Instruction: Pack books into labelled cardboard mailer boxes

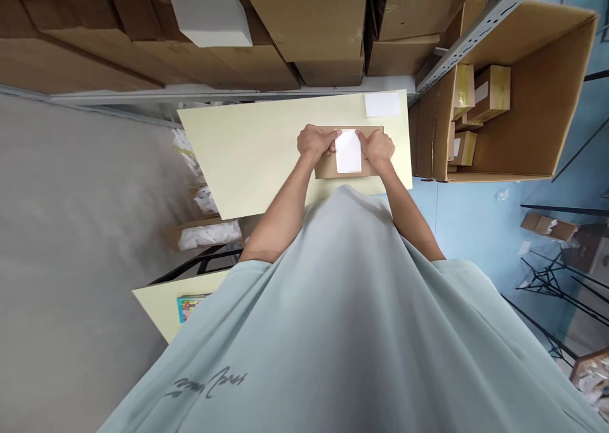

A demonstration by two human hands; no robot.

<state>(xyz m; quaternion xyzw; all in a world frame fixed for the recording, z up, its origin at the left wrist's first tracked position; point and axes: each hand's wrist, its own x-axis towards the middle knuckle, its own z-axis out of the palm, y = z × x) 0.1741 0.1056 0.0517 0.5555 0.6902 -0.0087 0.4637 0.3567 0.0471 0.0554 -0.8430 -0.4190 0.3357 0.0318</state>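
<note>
A small brown cardboard box [328, 167] lies on the pale yellow table [247, 148], close to its near edge. A white label [349, 153] rests on top of the box. My left hand [314, 143] pinches the label's upper left corner, fingers curled. My right hand [379, 146] holds the label's right edge, fingers pressed on it and on the box. Both forearms reach out over my grey-green shirt.
A second white label [382, 104] lies at the table's far right corner. Shelves with brown cartons [309, 21] stand behind. A big open carton [533, 90] with small packed boxes sits right. White bagged items [209, 235] lie below the table on the left.
</note>
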